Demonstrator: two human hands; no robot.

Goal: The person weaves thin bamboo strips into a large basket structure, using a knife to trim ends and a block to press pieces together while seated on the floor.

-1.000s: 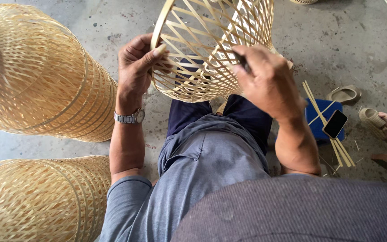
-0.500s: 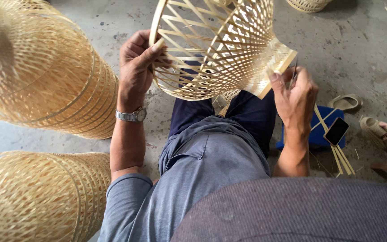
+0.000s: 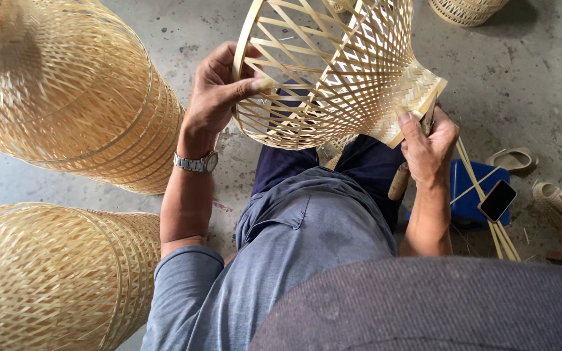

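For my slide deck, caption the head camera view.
Left hand grips the woven bamboo basket rim while right hand holds a wooden-handled tool at its narrow end.

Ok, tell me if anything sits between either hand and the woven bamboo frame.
Nothing visible does. The left hand grips the round rim of the woven bamboo frame directly, thumb over the hoop. The right hand touches its narrow woven end while holding a wooden-handled tool, whose upper part lies against that end.
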